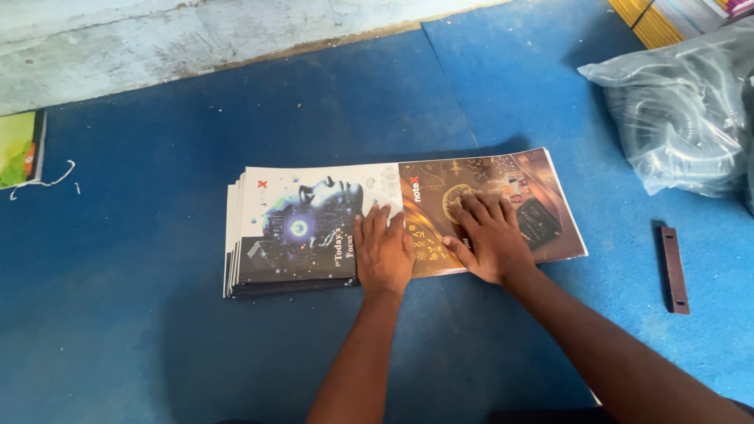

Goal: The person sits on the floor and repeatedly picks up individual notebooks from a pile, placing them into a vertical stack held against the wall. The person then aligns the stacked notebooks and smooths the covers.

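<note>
A stack of printed notebook covers (290, 228) lies flat on the blue mat (157, 330). The top sheet shows a blue-white picture on its left half and a brown-gold picture (542, 196) on its right half. My left hand (383, 251) presses palm-down on the sheet near its middle fold, fingers together and pointing away from me. My right hand (491, 235) rests flat on the brown half just beside it, fingers spread a little. Neither hand grips anything.
A clear plastic bag (683, 118) of coiled wire sits at the right. A dark brown flat bar (674, 268) lies on the mat near it. A green printed sheet (20, 149) shows at the left edge. Stacked yellow paper (652, 20) is at top right. A pale wall base (196, 31) runs along the back.
</note>
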